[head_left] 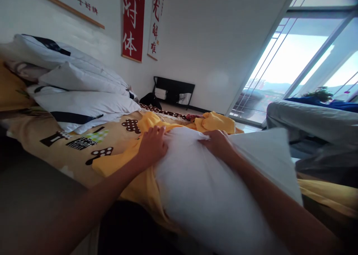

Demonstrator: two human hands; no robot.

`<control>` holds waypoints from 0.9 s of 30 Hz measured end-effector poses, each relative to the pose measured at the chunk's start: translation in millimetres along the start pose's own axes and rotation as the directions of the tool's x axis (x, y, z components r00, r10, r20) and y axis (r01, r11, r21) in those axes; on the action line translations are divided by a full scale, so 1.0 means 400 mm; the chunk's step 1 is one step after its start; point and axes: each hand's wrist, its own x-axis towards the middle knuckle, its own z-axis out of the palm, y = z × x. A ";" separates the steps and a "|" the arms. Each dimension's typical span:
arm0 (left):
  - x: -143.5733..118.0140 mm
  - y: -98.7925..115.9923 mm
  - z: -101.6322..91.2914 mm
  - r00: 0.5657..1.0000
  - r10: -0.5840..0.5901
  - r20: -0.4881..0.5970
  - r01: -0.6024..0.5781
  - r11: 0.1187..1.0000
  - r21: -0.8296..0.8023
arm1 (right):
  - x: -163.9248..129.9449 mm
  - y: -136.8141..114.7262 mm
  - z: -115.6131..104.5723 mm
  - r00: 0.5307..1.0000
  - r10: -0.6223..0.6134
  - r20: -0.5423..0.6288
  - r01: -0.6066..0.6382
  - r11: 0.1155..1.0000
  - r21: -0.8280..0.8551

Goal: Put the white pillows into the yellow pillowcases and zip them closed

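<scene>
A plump white pillow (201, 184) lies in front of me, over the bed's near edge. Yellow cloth (140, 180) spreads under and along its left side, its kind not clear from here. My left hand (153, 145) is closed with curled fingers at the cloth's edge, against the pillow's upper left. My right hand (219, 143) pinches a gathered bit of the pillow's white fabric near its top. More yellow cloth (218, 122) is bunched just beyond both hands. The fingertips of the left hand are partly hidden.
White pillows (92, 103) with dark bands are stacked at the left on a patterned tan bed sheet (112, 135). A black low shelf (173, 89) stands by the far wall. Grey-covered furniture (316, 117) is at the right, near large windows (279, 61).
</scene>
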 end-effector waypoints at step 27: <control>0.019 -0.039 -0.141 0.998 -0.003 0.067 0.023 0.953 -0.303 | -0.047 -0.065 -0.088 0.967 -0.194 -0.164 0.169 0.974 -0.150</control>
